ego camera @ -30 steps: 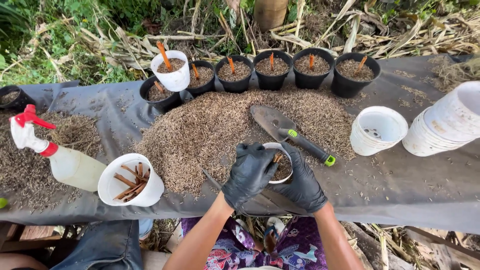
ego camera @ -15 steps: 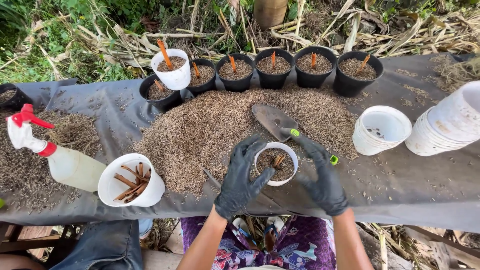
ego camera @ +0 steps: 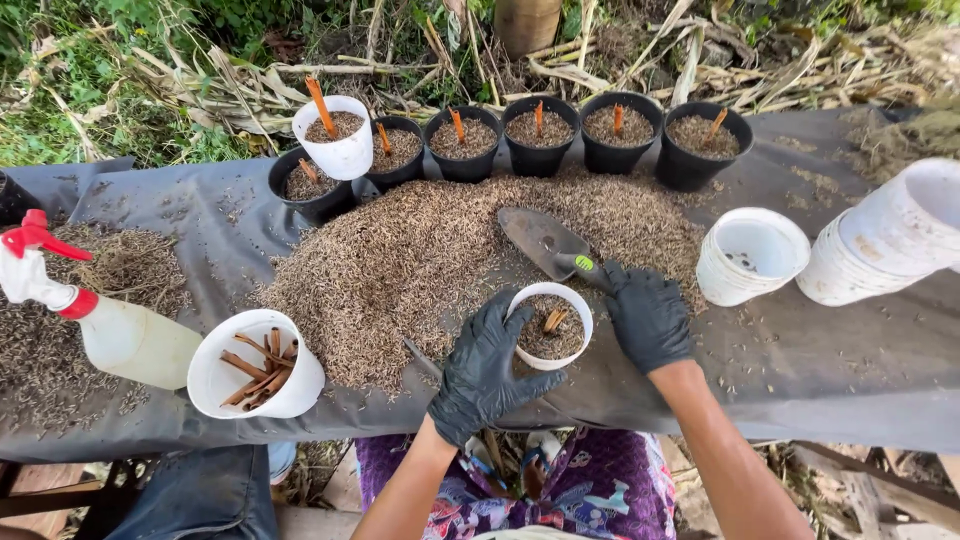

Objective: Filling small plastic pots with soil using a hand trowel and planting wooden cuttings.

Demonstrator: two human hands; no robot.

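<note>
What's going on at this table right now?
A person in black gloves works at a grey-covered table. The left hand cups a small white pot filled with husk mix, a brown cutting stuck in it. The right hand rests on the trowel handle; the blade lies on the husk pile. Behind stand black pots, each with a cutting. A cup of sticks and a spray bottle sit to the left, empty white pots to the right.
</note>
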